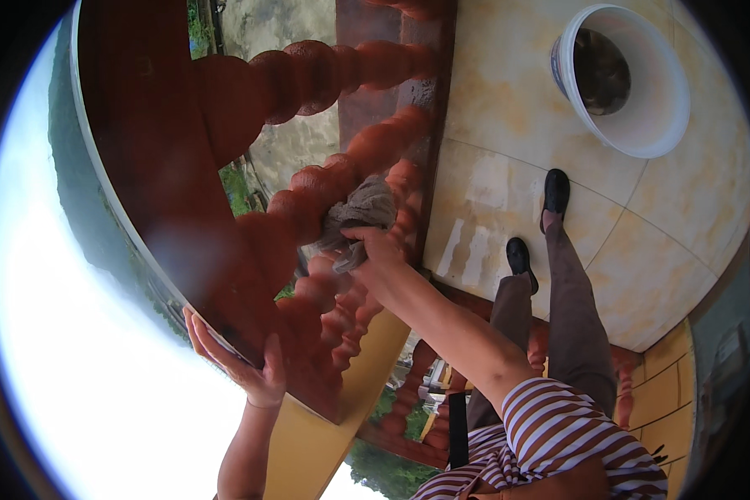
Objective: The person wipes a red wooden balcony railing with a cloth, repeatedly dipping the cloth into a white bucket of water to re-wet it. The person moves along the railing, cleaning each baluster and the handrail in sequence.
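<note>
My left hand (247,369) grips the broad top rail (144,156) of a red-brown balustrade, its fingers over the outer edge and its thumb on the near side. In my right hand (378,250) is a bunched grey cloth (369,206), pressed against a turned baluster (312,187). Part of that baluster is hidden by the cloth and hand. More bulbous balusters, one of them nearby (312,75), stand in a row under the rail. Their surfaces look shiny.
A white plastic bucket (656,106) with dark liquid inside stands on the tiled floor (487,119). My feet in black shoes (557,190) are on the tiles. A yellow post (303,440) adjoins the rail's end. A second balustrade (406,447) runs behind me.
</note>
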The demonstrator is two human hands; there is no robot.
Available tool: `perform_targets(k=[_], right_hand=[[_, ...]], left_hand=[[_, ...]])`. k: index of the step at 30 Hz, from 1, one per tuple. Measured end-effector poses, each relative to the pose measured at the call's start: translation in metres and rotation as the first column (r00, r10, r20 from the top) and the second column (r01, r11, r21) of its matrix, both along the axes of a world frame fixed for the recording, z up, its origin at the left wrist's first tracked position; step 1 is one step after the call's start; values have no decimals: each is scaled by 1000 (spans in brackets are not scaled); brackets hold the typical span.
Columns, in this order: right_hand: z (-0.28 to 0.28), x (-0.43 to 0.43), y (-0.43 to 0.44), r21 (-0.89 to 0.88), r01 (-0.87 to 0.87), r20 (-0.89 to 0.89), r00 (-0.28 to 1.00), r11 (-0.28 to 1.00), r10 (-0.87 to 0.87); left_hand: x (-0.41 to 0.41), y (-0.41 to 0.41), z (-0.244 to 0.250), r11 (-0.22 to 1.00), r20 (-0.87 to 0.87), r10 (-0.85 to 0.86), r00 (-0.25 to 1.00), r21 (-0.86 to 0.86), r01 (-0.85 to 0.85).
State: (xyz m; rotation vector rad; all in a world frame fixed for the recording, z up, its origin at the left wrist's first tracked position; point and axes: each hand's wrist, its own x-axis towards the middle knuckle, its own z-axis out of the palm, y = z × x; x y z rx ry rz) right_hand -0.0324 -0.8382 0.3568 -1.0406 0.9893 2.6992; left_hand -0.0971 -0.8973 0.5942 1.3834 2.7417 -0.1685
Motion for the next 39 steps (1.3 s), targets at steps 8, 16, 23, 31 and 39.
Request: perform_targets(k=[8, 16, 23, 31, 39], right_hand=[[-45, 13, 68, 657, -121, 300, 948, 745, -111], [-76, -24, -7, 789, -584, 546, 808, -188, -220], [-60, 34, -110, 764, -645, 620, 741, 14, 260], [-88, 8, -119, 737, -673, 650, 679, -64, 341], [-214, 23, -67, 753, -568, 623, 778, 332, -82]], left_hand=[[0, 0, 1, 1000, 19, 29, 999, 7, -30], [-1, 5, 0, 1000, 31, -2, 1000, -21, 2], [-1, 5, 5, 1000, 16, -20, 1000, -19, 20], [-1, -14, 1, 999, 53, 40, 998, -2, -40], [-2, -22, 7, 996, 49, 68, 996, -54, -66]])
